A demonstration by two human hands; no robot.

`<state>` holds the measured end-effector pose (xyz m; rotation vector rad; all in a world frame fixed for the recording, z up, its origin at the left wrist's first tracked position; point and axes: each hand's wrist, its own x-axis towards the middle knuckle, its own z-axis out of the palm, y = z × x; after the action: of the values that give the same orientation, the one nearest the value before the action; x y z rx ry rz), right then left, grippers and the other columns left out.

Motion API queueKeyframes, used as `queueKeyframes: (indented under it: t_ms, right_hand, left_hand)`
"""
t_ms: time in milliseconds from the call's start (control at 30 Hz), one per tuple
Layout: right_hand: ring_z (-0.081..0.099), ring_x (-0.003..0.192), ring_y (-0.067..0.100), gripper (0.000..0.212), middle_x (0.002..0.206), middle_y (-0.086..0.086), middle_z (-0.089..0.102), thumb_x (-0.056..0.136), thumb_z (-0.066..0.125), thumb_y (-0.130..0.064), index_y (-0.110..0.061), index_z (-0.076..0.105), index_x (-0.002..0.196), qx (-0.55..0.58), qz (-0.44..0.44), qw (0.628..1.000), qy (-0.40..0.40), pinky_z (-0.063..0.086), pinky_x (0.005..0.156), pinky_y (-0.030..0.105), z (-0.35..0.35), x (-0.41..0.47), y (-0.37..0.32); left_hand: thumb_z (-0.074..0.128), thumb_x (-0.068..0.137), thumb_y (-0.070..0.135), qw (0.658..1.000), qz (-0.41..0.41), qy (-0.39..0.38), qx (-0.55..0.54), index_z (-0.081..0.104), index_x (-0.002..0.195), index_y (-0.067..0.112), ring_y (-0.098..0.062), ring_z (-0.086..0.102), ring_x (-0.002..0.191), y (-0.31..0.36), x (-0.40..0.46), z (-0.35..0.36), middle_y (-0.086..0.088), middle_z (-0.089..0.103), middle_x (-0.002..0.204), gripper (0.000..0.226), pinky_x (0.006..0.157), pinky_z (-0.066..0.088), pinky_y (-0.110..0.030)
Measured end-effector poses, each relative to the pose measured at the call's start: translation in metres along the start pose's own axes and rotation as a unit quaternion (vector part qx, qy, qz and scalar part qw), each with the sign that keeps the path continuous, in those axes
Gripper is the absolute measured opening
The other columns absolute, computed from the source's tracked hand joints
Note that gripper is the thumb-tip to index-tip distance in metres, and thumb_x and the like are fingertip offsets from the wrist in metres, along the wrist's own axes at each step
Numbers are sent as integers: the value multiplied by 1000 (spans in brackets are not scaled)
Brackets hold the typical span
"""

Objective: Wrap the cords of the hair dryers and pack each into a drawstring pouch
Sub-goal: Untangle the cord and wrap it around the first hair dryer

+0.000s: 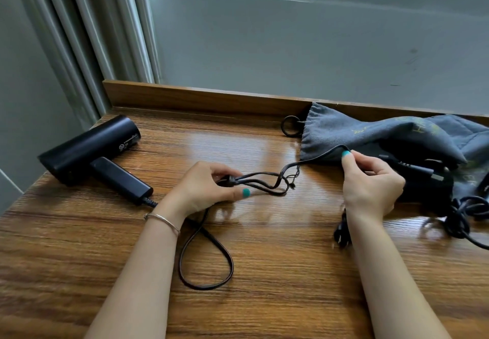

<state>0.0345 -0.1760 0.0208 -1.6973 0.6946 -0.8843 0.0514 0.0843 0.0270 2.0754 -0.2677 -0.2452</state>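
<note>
A black hair dryer (90,150) lies on its side at the left of the wooden table (264,299). Its black cord (209,267) runs from the handle, loops toward me, then passes under my left hand (209,187), which grips several folded strands. From there the cord rises to my right hand (370,182), which pinches it between thumb and fingers. The plug (342,235) hangs below my right wrist. A grey drawstring pouch (370,134) lies at the back right, over a second black hair dryer (423,179) that is partly hidden.
A black ring (291,126) on the pouch's string rests by the table's raised back rail (201,97). A tangled second cord (465,214) lies at the right edge. A wall and window frame stand behind the table.
</note>
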Motion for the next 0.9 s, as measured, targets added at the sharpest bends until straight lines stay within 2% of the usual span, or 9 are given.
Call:
queueKeyframes:
  t_ms: [67,200,367,467,567,633,700,800,900]
  right_hand:
    - [66,85,8,15,88,-11,72,79,71,-41,-29,76,88,-1,-6,1000,-4,42,72,22,0,0,0]
    - [66,84,5,12,88,-12,72,80,72,-40,-31,74,88,-2,-33,999,-30,53,81,31,2,-3,1]
    - [62,81,5,9,90,-10,70,83,72,-35,-28,74,88,-69,-117,987,-83,52,74,30,4,-7,1]
    - [62,85,13,10,91,-8,69,82,70,-36,-27,74,85,-170,-176,965,-98,46,73,30,8,-10,5]
    - [60,94,26,12,94,-1,68,83,67,-34,-26,74,87,-282,-232,921,-138,44,82,37,12,-9,11]
    - [56,97,27,13,95,3,67,82,67,-30,-22,75,88,-323,-254,896,-170,37,86,38,15,-8,15]
    - [54,98,27,15,98,4,64,82,67,-25,-17,75,91,-309,-276,894,-168,35,88,37,17,-9,18]
    - [55,102,24,28,105,3,63,79,61,-20,-15,73,104,-219,-340,901,-158,34,93,35,17,-16,11]
    - [55,102,15,38,104,-4,65,73,49,-25,-20,73,102,-141,-426,863,-231,34,101,39,10,-27,-5]
  left_hand:
    - [81,73,28,998,19,21,-51,68,107,29,18,59,88,0,0,2,18,65,103,37,71,42,2]
    - [76,67,38,976,48,99,-188,68,110,29,-5,63,109,0,2,7,6,69,112,45,90,49,-19]
    - [70,82,15,915,49,188,-354,67,110,22,-17,64,114,4,6,12,-4,70,114,29,92,49,-24]
    - [64,88,1,886,54,216,-407,65,115,17,-15,65,112,5,7,13,-5,71,111,31,92,49,-23]
    - [61,89,-1,866,70,225,-441,65,114,16,-14,67,107,7,6,15,-1,74,102,31,94,51,-24]
    - [57,92,-1,861,82,222,-451,64,117,14,-13,67,105,7,6,17,4,75,98,30,97,51,-29]
    - [53,95,-3,863,86,217,-447,62,121,12,-13,67,107,7,6,20,4,74,99,31,102,48,-34]
    - [43,99,-4,870,79,200,-443,62,120,16,-14,64,113,11,6,25,-3,73,108,34,110,40,-34]
    - [37,101,-3,873,86,163,-452,59,125,13,-13,62,118,13,6,30,-11,68,120,36,110,38,-31]
